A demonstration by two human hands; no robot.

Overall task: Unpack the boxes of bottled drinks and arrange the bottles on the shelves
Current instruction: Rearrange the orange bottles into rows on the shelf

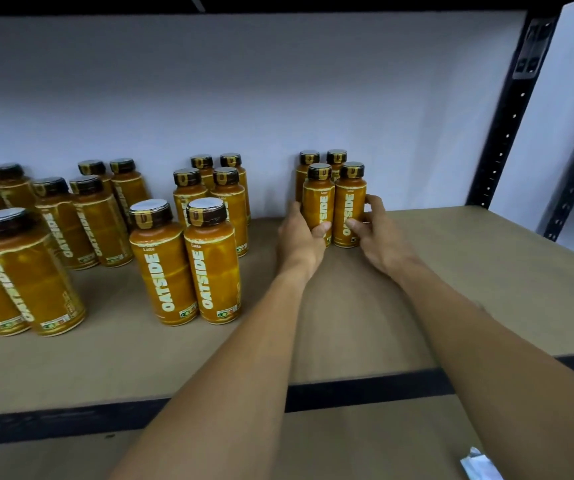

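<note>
Orange bottles with dark caps and white lettering stand upright in pairs on a tan shelf board [486, 271]. At the right end of the rows, my left hand [301, 237] grips the left front bottle [317, 199], and my right hand [377, 233] grips the right front bottle [349, 199]. Both bottles rest on the board, side by side and touching. Two more bottles [323, 159] stand right behind them against the white back wall. Further left are a middle group [209, 209] and a large left group [53, 230].
A black perforated shelf post [507, 109] rises at the right. The shelf's black front rail [365, 393] crosses under my forearms, with a lower board [347, 445] below it. A bit of clear plastic wrap [479, 465] lies at the bottom right.
</note>
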